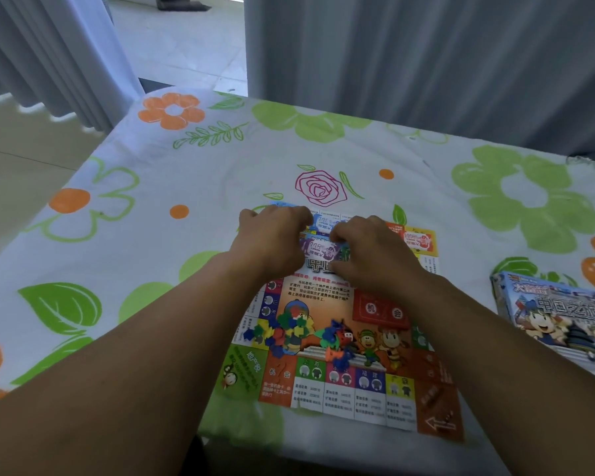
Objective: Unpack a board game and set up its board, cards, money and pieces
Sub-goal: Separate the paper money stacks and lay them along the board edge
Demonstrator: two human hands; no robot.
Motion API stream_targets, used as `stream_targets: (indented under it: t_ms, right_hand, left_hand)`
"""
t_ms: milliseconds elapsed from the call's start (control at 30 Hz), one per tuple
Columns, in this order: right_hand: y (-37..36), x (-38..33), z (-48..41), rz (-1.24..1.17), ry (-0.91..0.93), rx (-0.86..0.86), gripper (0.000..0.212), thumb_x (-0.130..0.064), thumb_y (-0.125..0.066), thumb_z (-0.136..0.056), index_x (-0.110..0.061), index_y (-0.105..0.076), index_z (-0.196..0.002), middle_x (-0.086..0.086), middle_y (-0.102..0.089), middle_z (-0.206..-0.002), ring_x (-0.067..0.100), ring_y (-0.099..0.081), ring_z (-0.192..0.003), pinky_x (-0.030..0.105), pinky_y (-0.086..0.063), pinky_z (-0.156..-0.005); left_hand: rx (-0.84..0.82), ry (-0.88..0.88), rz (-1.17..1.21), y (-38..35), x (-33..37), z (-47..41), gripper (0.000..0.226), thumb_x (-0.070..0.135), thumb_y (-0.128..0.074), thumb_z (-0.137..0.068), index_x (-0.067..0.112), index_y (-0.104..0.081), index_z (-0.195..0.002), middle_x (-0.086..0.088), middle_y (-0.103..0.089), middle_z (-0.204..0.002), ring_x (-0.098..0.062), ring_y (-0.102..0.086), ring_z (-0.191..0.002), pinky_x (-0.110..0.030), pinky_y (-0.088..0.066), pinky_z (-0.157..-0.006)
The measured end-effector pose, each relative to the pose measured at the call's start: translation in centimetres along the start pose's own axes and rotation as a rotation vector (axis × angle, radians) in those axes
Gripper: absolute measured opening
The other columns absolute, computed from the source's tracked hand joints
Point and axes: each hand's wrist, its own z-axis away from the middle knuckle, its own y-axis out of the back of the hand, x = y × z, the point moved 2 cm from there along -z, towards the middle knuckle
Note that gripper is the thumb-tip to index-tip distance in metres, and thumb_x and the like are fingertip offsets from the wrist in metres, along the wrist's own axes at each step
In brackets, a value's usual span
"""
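My two hands are out over the far half of the board (404,401), a paper sheet lying flat on the flowered tablecloth (186,166). My right hand (368,255) is curled, with thumb and fingertips closed on the right end of a purple banknote (318,249) that lies across the middle of the board. My left hand (272,235) sits just beside it, knuckles up and fingers bent down over the far edge of the board, where a blue banknote (325,221) shows. I cannot tell whether this hand grips the note or only rests on it. A red and yellow banknote (420,240) lies at the far right corner of the board.

Nearer to me on the board are two loose heaps of coloured plastic pieces (284,333), side by side, and a red card stack (382,309) to their right, partly under my forearm. The game box (557,314) lies well apart on the right side of the table. A grey curtain (426,63) hangs behind the table.
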Motion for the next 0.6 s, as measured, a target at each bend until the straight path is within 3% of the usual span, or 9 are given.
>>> stream_targets:
  t_ms: [267, 600]
  right_hand:
    - [0.0, 0.0, 0.1, -0.032, 0.005, -0.007, 0.035, -0.032, -0.069, -0.088, -0.022, -0.059, -0.119, 0.003, -0.062, -0.113, 0.023, -0.049, -0.107, 0.04, -0.048, -0.084]
    - [-0.2, -0.4, 0.0, -0.066, 0.053, 0.025, 0.019, -0.02, -0.063, -0.09, -0.02, -0.059, -0.109, 0.001, -0.062, -0.101, 0.024, -0.05, -0.101, 0.041, -0.048, -0.08]
  left_hand:
    - [-0.028, 0.001, -0.015, -0.8, 0.7, -0.1, 0.036, 0.019, -0.066, -0.088, 0.031, -0.055, -0.12, 0.004, -0.066, -0.12, -0.021, -0.057, -0.114, -0.043, -0.025, -0.103]
    - [-0.03, 0.031, 0.032, -1.2, 0.6, -0.3, 0.032, 0.017, -0.067, -0.088, 0.03, -0.055, -0.115, 0.003, -0.067, -0.119, -0.024, -0.057, -0.114, -0.044, -0.032, -0.104]
